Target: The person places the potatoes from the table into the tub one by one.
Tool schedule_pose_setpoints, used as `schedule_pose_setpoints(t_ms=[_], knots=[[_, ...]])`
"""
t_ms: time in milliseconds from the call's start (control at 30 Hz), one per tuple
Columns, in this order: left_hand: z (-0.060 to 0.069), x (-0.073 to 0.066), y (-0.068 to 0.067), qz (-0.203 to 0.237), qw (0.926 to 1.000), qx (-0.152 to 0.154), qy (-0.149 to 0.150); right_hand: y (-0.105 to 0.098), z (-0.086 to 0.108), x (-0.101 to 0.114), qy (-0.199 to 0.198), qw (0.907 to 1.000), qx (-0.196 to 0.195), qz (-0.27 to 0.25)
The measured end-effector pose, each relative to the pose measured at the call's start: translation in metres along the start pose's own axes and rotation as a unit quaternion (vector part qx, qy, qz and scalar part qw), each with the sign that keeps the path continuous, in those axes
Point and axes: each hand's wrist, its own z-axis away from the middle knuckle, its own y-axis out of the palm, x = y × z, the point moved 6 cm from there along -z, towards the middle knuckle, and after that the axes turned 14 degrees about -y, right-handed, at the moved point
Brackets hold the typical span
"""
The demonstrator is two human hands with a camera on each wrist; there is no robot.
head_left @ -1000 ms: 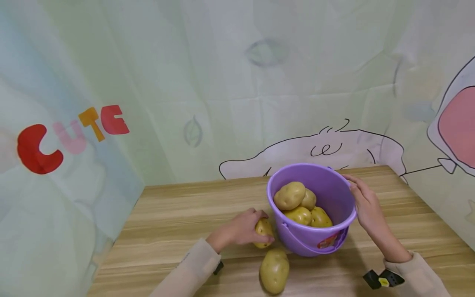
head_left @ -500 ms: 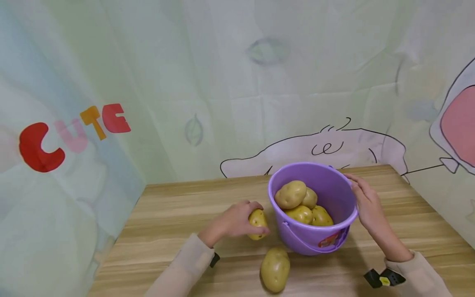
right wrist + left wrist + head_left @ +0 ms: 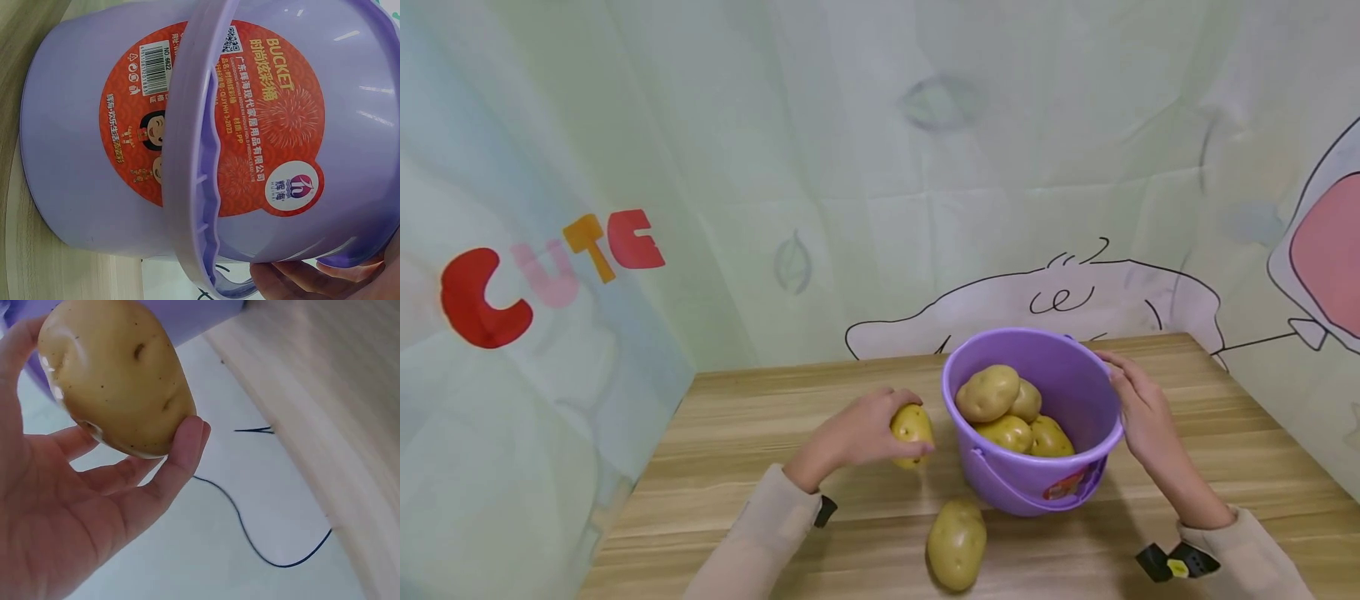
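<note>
My left hand [image 3: 853, 432] pinches a yellow potato [image 3: 912, 429] between thumb and fingers, left of the bucket and over the table. Seen from the left wrist, this potato [image 3: 119, 381] is smooth with a few dark eyes, and the fingertips press its sides. A purple bucket [image 3: 1078, 379] stands upright with several potatoes [image 3: 988, 393] inside. My right hand [image 3: 1146, 417] grips the bucket's rim on the right side. In the right wrist view, only some fingers [image 3: 319, 278] show at the rim, beyond the bucket's lowered handle [image 3: 187, 144].
Another potato [image 3: 957, 546] lies on the wooden table [image 3: 760, 417], in front of the bucket. A red label [image 3: 269, 119] is stuck to the bucket's wall. Printed cloth [image 3: 820, 167] with cartoon drawings hangs behind and beside the table.
My left hand has moved left and upward with the potato, away from the bucket's side. The right hand, the bucket and the potato on the table stay in place.
</note>
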Motion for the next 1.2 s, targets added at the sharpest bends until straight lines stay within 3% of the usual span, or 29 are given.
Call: schedule_pose_setpoints(t_ms=[633, 933, 1200], knots=[[0.011, -0.02, -0.044, -0.009, 0.999, -0.038, 0.022, 0.0, 0.0, -0.001, -0.003, 0.9999, -0.008, -0.005], [0.014, -0.031, -0.053, -0.007, 0.9985, -0.05, 0.022, 0.002, 0.001, -0.001, -0.001, 1.0, 0.002, -0.002], [0.01, -0.048, -0.064, -0.018, 0.9959, -0.072, 0.051, 0.0, -0.001, -0.001, -0.012, 0.9999, -0.007, 0.006]])
